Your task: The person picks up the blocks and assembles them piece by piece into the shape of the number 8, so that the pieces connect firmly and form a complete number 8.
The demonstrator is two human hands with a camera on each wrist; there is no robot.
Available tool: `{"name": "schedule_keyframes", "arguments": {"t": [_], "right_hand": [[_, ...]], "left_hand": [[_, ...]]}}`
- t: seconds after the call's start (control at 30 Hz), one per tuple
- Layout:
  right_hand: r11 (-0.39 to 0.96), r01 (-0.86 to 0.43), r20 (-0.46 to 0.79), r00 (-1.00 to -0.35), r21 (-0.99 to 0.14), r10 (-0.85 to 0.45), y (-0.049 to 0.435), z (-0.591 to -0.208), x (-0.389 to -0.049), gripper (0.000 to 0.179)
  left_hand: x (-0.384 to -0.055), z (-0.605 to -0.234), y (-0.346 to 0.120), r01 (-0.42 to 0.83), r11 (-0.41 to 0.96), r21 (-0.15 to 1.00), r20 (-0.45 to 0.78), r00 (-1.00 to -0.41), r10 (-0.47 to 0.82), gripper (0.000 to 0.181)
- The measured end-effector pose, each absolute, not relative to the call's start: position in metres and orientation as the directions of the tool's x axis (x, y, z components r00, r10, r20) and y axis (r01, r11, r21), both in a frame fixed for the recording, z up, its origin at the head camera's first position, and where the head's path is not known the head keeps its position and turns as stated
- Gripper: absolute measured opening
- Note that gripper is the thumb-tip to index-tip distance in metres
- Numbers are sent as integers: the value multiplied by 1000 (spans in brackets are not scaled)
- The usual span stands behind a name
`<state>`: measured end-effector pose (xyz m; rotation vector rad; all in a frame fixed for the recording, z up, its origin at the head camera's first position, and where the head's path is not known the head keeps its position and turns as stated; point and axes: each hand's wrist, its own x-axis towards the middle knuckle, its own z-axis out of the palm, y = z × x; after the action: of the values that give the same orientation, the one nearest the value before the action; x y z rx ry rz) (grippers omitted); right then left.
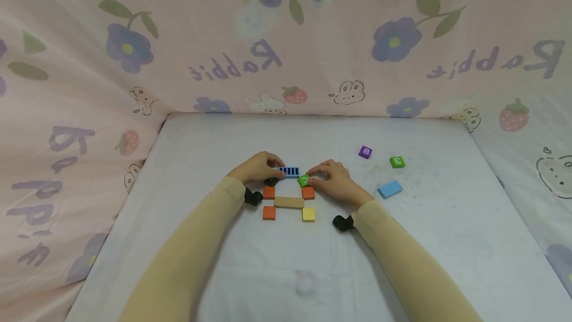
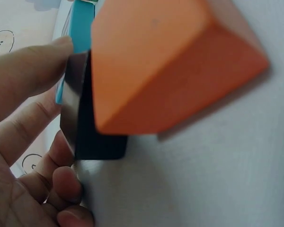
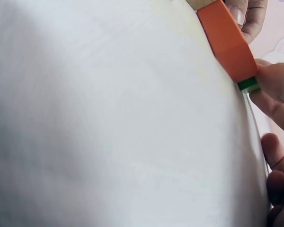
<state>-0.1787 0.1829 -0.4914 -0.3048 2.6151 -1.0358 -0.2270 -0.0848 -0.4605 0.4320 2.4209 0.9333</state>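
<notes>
My left hand (image 1: 259,167) pinches the left end of a blue block with dark stripes (image 1: 291,172) between thumb and index finger. In the left wrist view its teal edge (image 2: 83,26) shows by the thumb. A black block (image 1: 271,181) lies under that hand, beside an orange block (image 2: 156,56). My right hand (image 1: 335,182) holds a small green block with a white mark (image 1: 303,180) between thumb and index finger. In the right wrist view only a green edge (image 3: 249,84) shows, behind an orange block (image 3: 227,40).
A tan wooden block (image 1: 288,202) lies between orange blocks (image 1: 269,212) and a yellow block (image 1: 308,214). To the right are a purple block (image 1: 365,152), another green block (image 1: 397,162) and a light blue block (image 1: 390,189). Patterned cloth (image 1: 313,63) walls the white table (image 1: 286,272).
</notes>
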Motion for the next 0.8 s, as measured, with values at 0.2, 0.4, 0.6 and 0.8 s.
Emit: {"name": "schedule_keyframes", "arguments": {"t": [0.2, 0.4, 0.6, 0.8], "right_hand": [[717, -80, -206, -930, -693, -303, 182, -490, -178, 35], [716, -77, -206, -931, -694, -301, 182, -493, -179, 35], [713, -73, -208, -931, -697, -300, 183, -493, -179, 35], [702, -75, -201, -932, -708, -302, 183, -490, -177, 36]], "left_hand": [[-227, -461, -86, 115, 715, 690, -338, -822, 458, 31], [-227, -463, -87, 121, 712, 692, -330, -824, 461, 31], [-226, -463, -90, 125, 701, 703, -322, -822, 469, 34], [-224, -462, -106, 102, 695, 712, -298, -852, 430, 32]]}}
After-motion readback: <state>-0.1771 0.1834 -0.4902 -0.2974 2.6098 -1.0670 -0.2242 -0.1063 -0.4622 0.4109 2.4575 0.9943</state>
